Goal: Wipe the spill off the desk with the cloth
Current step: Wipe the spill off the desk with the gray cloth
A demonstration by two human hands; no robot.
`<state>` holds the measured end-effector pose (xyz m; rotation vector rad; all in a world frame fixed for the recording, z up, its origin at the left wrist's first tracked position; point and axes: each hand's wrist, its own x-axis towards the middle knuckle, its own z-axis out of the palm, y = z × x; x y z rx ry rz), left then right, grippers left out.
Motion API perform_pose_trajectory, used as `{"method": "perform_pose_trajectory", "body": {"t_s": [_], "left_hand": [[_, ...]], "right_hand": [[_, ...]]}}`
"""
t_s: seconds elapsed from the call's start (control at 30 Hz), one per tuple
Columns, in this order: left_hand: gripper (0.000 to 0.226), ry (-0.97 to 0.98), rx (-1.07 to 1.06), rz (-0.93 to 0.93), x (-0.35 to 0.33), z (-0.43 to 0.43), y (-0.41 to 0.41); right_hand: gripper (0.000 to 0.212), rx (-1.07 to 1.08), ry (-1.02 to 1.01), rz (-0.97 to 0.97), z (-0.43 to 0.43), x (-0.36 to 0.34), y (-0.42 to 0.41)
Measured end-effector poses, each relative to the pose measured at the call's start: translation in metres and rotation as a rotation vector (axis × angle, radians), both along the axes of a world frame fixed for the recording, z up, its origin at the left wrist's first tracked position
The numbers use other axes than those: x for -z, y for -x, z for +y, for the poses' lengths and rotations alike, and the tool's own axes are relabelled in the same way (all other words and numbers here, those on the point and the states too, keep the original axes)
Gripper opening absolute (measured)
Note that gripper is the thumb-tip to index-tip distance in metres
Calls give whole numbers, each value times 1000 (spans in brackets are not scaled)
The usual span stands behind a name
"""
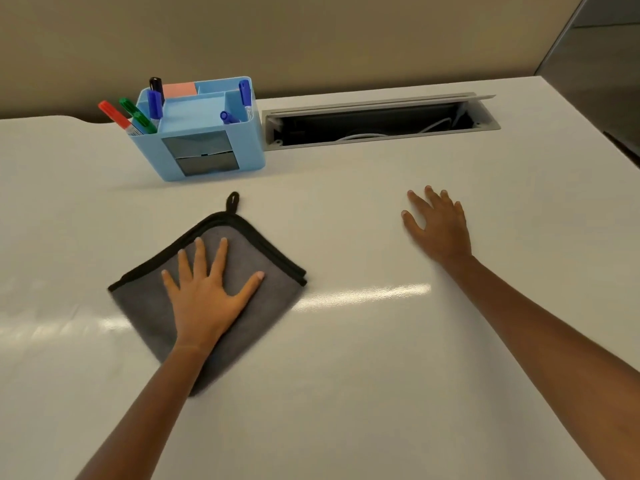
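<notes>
A folded grey cloth (266,292) with black edging and a small hanging loop lies flat on the white desk (363,358), left of centre. My left hand (206,292) presses flat on top of it, fingers spread, palm down. My right hand (438,225) rests flat on the bare desk to the right, fingers apart, holding nothing. No spill shows clearly on the glossy surface; only light reflections streak across it.
A light blue desk organiser (204,157) with several markers and sticky notes stands behind the cloth. An open cable tray (377,124) with a raised lid is set into the desk at the back. The desk's right edge runs near a dark cabinet (606,64).
</notes>
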<state>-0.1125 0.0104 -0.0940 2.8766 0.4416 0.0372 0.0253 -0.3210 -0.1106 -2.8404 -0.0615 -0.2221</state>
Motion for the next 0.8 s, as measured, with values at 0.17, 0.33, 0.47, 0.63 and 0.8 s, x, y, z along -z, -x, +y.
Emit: {"method": "perform_pose_trajectory", "body": {"t_s": [0.17,0.33,0.47,0.63,0.8], "left_hand": [[107,-19,20,71,-1,-42,54],[107,18,218,87,3,-118,55],[104,58,370,52,6,-155,8],[94,45,458,31,6,-147,-67],[85,34,432,-21,2,-87,-104]], "right_hand": [[47,10,21,-14,3,1,1],[49,16,44,3,3,1,1],[50,0,40,28,0,0,0],[49,-10,16,28,-2,0,-1],[48,-6,-26,-6,-2,0,0]]}}
